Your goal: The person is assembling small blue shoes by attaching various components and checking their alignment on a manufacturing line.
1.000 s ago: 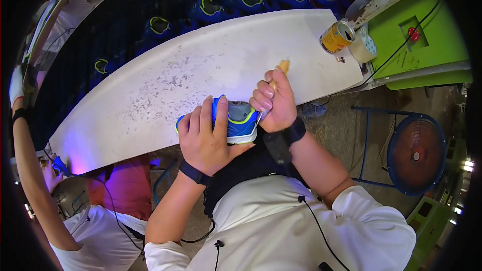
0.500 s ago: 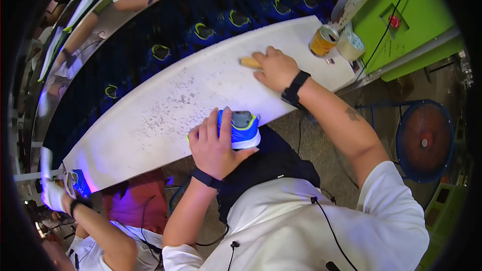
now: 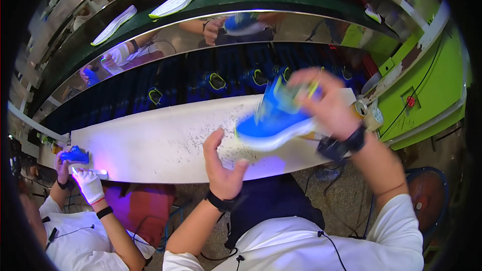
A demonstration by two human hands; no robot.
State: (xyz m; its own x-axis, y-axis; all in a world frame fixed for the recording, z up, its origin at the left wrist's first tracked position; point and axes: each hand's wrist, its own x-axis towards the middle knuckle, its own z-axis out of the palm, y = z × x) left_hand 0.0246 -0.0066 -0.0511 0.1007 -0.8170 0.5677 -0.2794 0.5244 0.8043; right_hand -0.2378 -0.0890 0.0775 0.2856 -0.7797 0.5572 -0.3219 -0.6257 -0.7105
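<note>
My right hand [image 3: 326,103] is raised above the white workbench [image 3: 165,140] and grips a blue sports shoe [image 3: 275,120] with a white sole and yellow-green trim. The shoe is blurred by motion and tilted, toe toward the lower left. My left hand [image 3: 223,168] hovers just below the toe with fingers spread and holds nothing. Both wrists carry dark bands.
A row of blue shoes [image 3: 216,81] rides the dark conveyor behind the bench. Two small cups [image 3: 366,113] stand at the bench's right end, next to a green machine frame [image 3: 427,90]. At the left, a person in white gloves [image 3: 90,183] holds another blue shoe [image 3: 75,154]. White soles [image 3: 178,1] lie on the upper belt.
My right hand left the far side of the bench and took the blue shoe, lifting it up and to the right. My left hand let go of it and opened.
</note>
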